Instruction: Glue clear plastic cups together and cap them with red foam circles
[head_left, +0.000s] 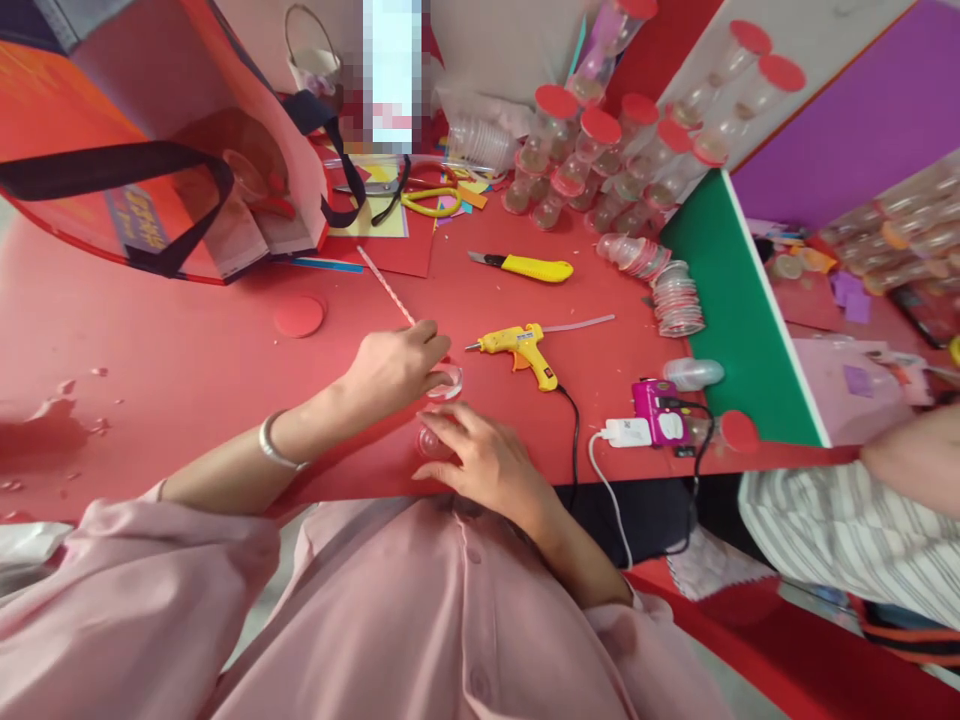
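Note:
My left hand (397,370) is closed on a slim pink-and-white patterned pencil (384,283), which slants up and away to the left. Just beneath its fingers is the round rim of a clear plastic cup (448,383). Close by, the thumb and fingers of my right hand (484,460) curve around the rounded end of the cup (433,442) near the table's front edge. Whether rim and rounded end are one piece is partly hidden by my fingers. Right of my hands lies a yellow glue gun (517,345) with a glue stick in its back.
A yellow utility knife (536,268), scissors (433,203) and a red disc (300,315) lie on the red table. Cup hourglasses (570,180) and stacked cups (679,300) stand by a green divider (720,260). A bag (180,130), a purple power adapter (660,412) and a neighbour's arm (915,455) flank the table.

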